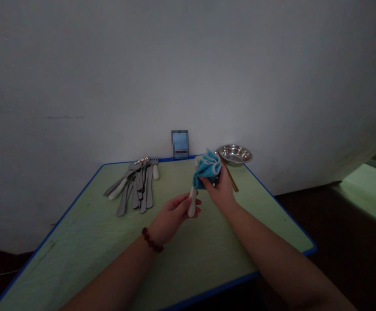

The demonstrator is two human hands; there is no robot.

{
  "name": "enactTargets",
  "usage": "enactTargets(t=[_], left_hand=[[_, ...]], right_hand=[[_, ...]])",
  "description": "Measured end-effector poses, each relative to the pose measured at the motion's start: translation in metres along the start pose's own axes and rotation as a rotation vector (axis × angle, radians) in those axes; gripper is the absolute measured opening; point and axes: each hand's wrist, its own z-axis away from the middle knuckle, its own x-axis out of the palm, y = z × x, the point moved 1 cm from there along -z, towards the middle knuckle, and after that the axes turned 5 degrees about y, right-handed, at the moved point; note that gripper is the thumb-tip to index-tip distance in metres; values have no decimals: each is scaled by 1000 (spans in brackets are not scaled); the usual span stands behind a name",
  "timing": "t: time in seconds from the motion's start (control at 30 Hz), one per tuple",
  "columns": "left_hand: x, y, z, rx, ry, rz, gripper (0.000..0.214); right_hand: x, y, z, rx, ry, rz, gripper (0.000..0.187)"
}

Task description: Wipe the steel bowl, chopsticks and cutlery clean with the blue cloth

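Observation:
My left hand (171, 216) is closed around the white handle of a utensil (192, 203), held upright above the green table (207, 255). My right hand (219, 190) grips a bunched blue cloth (206, 169) that wraps the upper end of the utensil, so that end is hidden. A dark bead bracelet (151, 242) sits on my left wrist.
A pile of several metal and white-handled utensils (134, 183) lies at the table's far left. A steel bowl (235, 154) stands at the far right corner, with chopsticks (231, 176) lying beside it. A small blurred blue box (179, 144) leans against the white wall.

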Motion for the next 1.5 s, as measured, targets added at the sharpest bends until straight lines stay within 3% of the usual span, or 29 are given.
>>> enactTargets(t=[0.33, 0.6, 0.97, 1.2, 1.4, 1.5], left_hand=[[-8, -4, -4, 43, -59, -235, 25], [-6, -1, -1, 36, -99, -406, 28], [-3, -1, 2, 33, -111, -362, 26], [0, -3, 3, -10, -108, -117, 23], [1, -1, 4, -27, -35, 115, 24], [1, 1, 5, -27, -10, 188, 22]], right_hand=[[-2, 5, -5, 16, 14, 22, 38], [-4, 11, -10, 126, 68, -54, 32], [3, 15, -14, 446, 136, -525, 29], [1, 18, -18, 418, 176, -518, 33], [-2, 20, -17, 256, 255, -401, 34], [-5, 15, -13, 142, 217, -281, 33]])
